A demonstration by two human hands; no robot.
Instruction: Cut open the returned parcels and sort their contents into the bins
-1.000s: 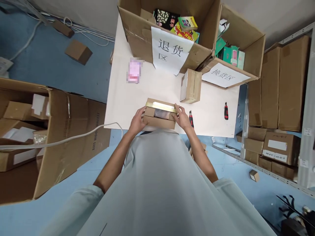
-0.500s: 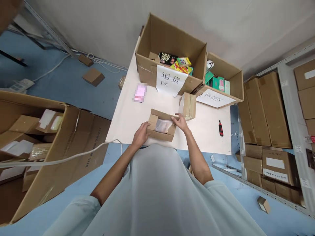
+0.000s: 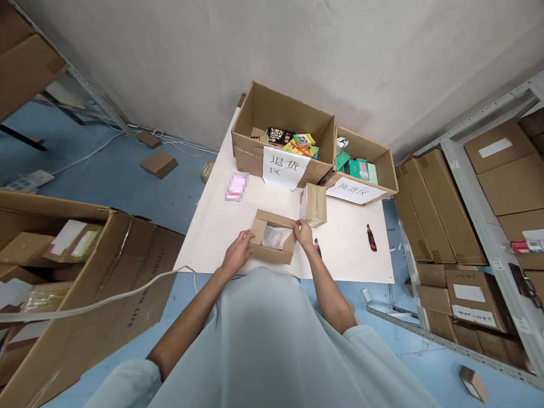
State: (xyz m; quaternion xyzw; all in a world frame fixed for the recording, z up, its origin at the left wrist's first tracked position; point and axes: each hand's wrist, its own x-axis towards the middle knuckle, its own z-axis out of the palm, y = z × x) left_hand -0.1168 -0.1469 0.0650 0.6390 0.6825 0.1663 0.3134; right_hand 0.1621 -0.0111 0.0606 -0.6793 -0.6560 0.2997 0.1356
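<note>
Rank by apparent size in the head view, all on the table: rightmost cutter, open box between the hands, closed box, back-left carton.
1. Back-left carton
2. Open box
3. Closed box
4. Rightmost cutter

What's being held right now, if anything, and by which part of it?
The opened carton: left hand at its left end, right hand at the flap by its far right corner.
</note>
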